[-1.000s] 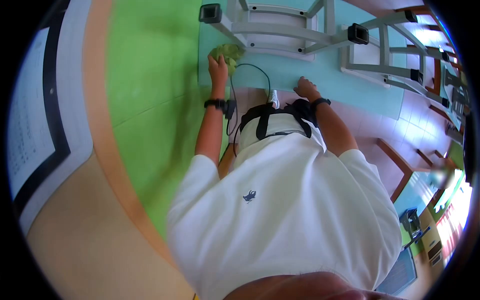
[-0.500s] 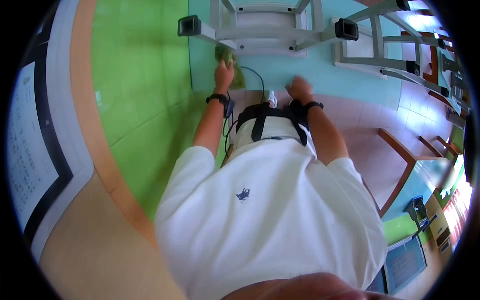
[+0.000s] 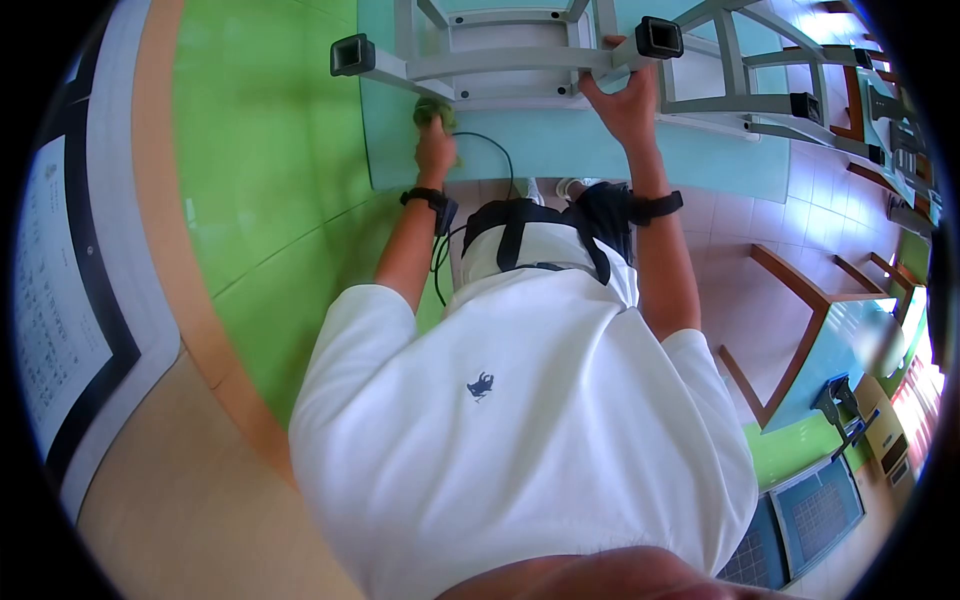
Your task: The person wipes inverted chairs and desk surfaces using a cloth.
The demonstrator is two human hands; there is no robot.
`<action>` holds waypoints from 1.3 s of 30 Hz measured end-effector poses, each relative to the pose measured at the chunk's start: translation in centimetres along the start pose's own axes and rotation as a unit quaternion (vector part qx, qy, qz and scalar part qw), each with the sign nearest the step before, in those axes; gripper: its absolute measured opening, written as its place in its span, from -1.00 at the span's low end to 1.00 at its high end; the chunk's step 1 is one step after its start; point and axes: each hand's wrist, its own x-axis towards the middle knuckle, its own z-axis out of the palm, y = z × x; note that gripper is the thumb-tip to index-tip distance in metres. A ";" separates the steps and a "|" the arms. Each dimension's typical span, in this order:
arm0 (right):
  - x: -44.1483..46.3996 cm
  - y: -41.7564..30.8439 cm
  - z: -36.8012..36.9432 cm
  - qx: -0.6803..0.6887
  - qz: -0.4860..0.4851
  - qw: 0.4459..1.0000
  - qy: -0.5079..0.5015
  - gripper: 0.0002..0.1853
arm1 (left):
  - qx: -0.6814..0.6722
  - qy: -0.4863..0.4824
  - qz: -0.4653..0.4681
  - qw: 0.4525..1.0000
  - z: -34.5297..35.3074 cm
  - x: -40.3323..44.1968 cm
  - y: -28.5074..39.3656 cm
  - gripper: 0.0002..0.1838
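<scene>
An upturned stool with grey legs rests seat-down on the pale teal tabletop. My right hand is wrapped around its leg on the right, close to the black foot cap. Bunched under the fingers of my left hand is a green cloth, beside the stool's left end. Part of the cloth is covered by that hand.
A second upturned stool lies to the right on the same tabletop. The green tiled wall runs along the left. A thin black cable hangs near my body. Another teal-topped desk stands at the lower right.
My right hand has risen from above the table's near edge and taken hold of the stool leg. My left hand has shifted slightly with the cloth, which now looks more bunched.
</scene>
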 end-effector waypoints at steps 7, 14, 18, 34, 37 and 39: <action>1.2 1.2 -0.9 0.196 0.040 0.978 -0.065 -0.55 | -0.009 -0.082 0.004 0.997 -0.5 -0.1 2.1 -0.51; 2.1 0.8 1.1 0.119 0.065 0.991 0.020 -0.68 | 0.045 0.033 0.067 0.996 0.4 2.1 -2.7 -0.58; 1.7 0.3 1.3 0.170 0.080 0.981 0.035 -0.74 | 0.071 0.055 0.152 0.984 0.6 2.9 -0.8 -0.70; 1.9 -0.5 1.1 0.158 0.097 0.982 0.029 -0.73 | 0.018 0.013 0.125 0.992 -0.1 1.5 -0.2 -0.82; 2.0 -0.1 1.0 0.159 0.103 0.982 0.026 -0.73 | 0.018 0.010 0.146 0.989 1.5 2.0 -0.1 -0.86; 2.0 0.2 1.2 0.161 0.099 0.982 0.025 -0.73 | 0.043 0.032 0.208 0.977 3.7 1.9 1.8 -0.85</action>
